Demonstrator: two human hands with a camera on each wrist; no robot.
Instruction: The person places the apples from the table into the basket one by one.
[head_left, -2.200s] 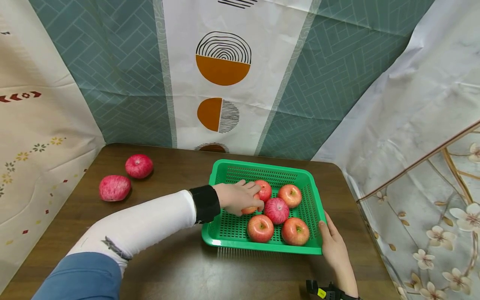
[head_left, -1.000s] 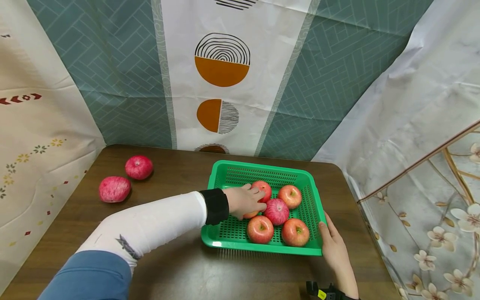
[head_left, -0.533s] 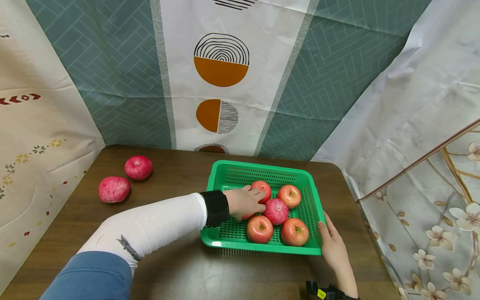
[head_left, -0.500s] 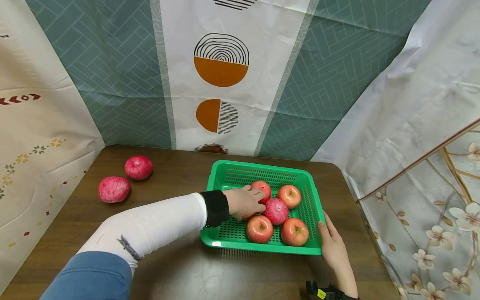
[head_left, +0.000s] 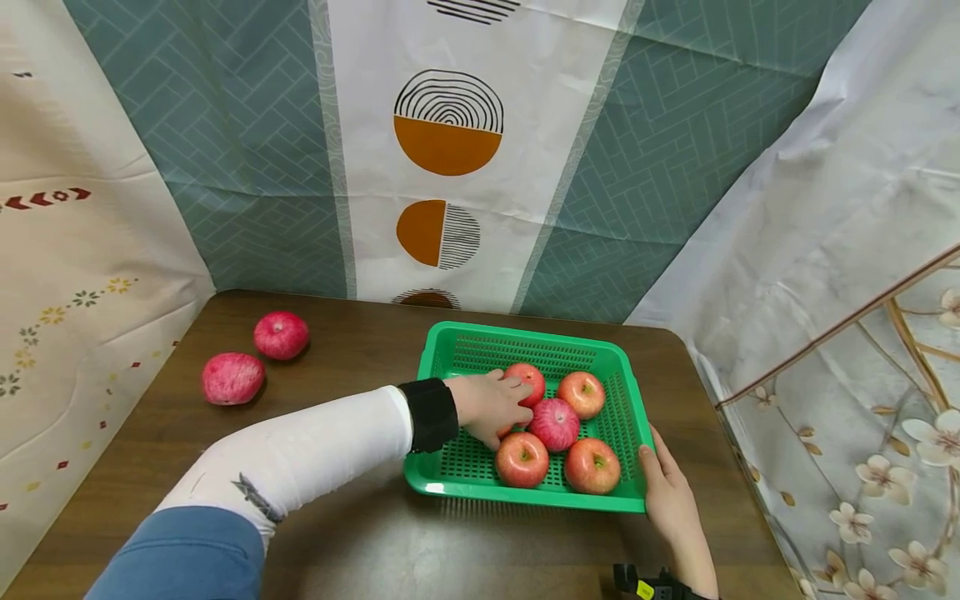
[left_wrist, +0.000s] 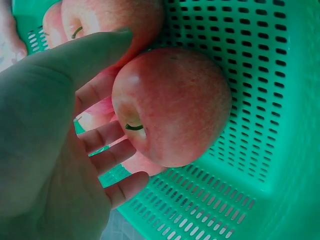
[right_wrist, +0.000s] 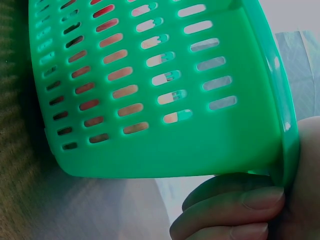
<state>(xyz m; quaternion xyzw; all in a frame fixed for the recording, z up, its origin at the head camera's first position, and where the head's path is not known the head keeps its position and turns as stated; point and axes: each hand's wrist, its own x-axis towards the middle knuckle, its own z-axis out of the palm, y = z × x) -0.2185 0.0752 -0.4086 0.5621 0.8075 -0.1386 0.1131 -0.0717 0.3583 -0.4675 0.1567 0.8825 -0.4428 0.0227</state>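
Observation:
A green plastic basket on the table holds several red apples, such as one apple at the front, and a pink streaked round fruit among them. My left hand reaches into its left half, mostly hiding one apple. In the left wrist view the fingers lie extended against that apple, while the thumb stretches over a neighbouring apple. At the basket's right side, my right hand grips the rim, its fingers curled beneath it.
Two more pink-red streaked fruits, one nearer and one farther back, lie on the left of the brown table. Patterned cloth hangs behind the table and along both sides.
Since the oldest frame my left hand has moved slightly right within the basket, and less of the apple under it shows. The right hand keeps its grip on the rim.

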